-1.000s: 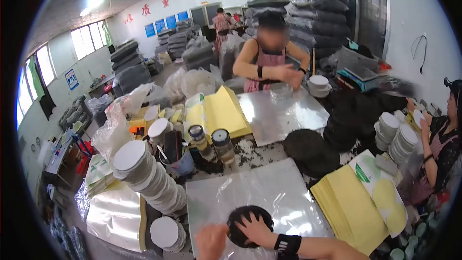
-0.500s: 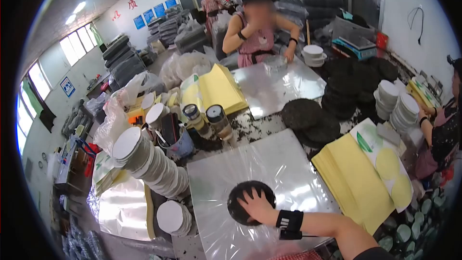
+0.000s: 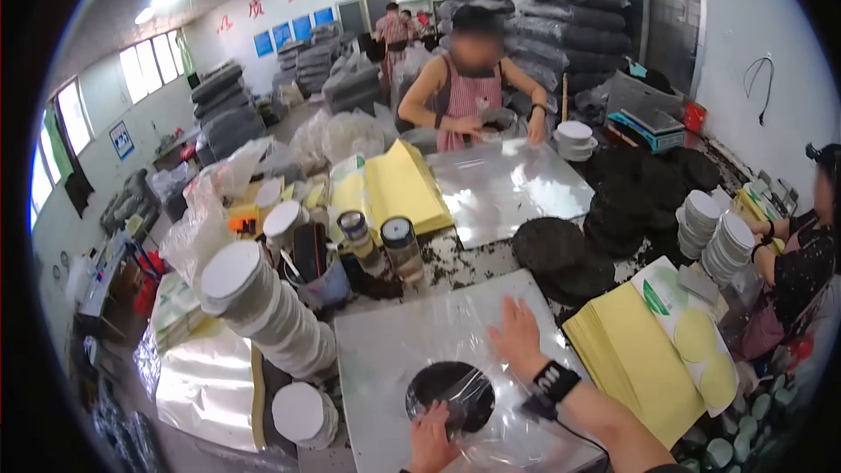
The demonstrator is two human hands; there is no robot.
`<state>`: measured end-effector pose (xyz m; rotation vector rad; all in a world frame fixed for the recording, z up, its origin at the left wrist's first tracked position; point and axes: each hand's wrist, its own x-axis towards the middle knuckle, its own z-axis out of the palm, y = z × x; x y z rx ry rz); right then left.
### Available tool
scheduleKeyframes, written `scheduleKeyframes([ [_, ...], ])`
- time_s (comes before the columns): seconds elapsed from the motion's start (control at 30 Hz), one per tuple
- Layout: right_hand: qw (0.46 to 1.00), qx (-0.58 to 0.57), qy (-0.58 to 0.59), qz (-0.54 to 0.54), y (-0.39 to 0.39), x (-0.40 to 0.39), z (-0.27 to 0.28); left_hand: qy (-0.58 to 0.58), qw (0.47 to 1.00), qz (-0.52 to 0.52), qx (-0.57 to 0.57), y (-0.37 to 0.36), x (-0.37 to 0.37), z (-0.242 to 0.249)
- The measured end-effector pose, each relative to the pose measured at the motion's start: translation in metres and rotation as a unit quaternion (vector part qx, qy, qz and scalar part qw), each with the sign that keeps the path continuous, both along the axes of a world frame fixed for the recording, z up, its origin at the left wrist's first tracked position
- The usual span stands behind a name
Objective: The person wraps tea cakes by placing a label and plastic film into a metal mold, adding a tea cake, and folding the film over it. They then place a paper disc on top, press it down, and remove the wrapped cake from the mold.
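Note:
A round dark disc of compressed, leaf-like material lies on the metal sheet, partly under clear plastic film. At the disc's lower left edge, my left hand has its fingers bent together on the gathered film. My right hand, a black band on its wrist, is above and right of the disc. Its fingers are stretched out and apart, over the sheet and film, with nothing visible in them.
White round stacks stand left, beside two lidded jars. Yellow paper lies right. More dark discs sit beyond the sheet. A person works across the table at another metal sheet; another person is at right.
My right hand has lifted off the disc and moved up and right. My left hand has come into view at the disc's lower edge. Film now lies folded across part of the disc.

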<state>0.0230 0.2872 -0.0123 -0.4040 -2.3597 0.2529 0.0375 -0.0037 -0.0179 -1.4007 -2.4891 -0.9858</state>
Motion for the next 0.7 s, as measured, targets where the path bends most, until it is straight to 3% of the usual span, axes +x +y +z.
scheduleKeyframes([
  [0.07,1.0,0.018,-0.019,0.011,0.014,0.004,-0.044,0.026,0.999,0.004,-0.027,-0.009,0.005,-0.018],
  [0.17,0.986,-0.012,-0.089,0.138,0.009,0.024,0.014,0.054,0.996,0.022,-0.073,-0.003,0.003,-0.014],
  [0.23,0.987,-0.118,0.056,0.095,0.023,0.038,0.054,0.051,0.995,0.034,-0.074,-0.001,0.005,-0.006],
  [0.33,0.936,-0.311,0.166,0.023,0.035,0.07,0.104,0.048,0.996,0.041,-0.06,0.003,0.006,0.0],
  [0.4,0.872,-0.447,0.198,0.024,0.03,0.087,0.059,0.045,0.997,0.041,-0.05,0.005,0.006,0.0],
  [0.43,0.974,-0.214,0.051,0.056,0.019,0.111,0.02,0.044,0.997,0.043,-0.047,0.003,0.007,0.0],
  [0.5,0.947,-0.277,-0.129,0.103,-0.028,0.15,-0.012,0.041,0.997,0.046,-0.041,0.005,0.004,-0.002],
  [0.53,0.8,-0.57,-0.155,0.104,-0.06,0.169,0.003,0.035,0.997,0.045,-0.043,0.004,0.003,-0.003],
  [0.6,0.848,-0.49,-0.169,0.109,-0.052,0.178,0.036,0.017,0.998,0.042,-0.045,-0.004,0.008,-0.004],
  [0.63,0.867,-0.476,-0.126,0.076,-0.036,0.172,0.075,0.011,0.998,0.043,-0.038,-0.002,0.007,0.0],
  [0.67,0.827,-0.554,0.019,0.093,-0.016,0.169,0.087,0.012,0.999,0.041,-0.026,0.0,0.005,0.001],
  [0.7,0.826,-0.548,0.114,0.066,0.0,0.166,0.105,-0.003,0.999,0.04,0.01,0.0,0.005,-0.001],
])
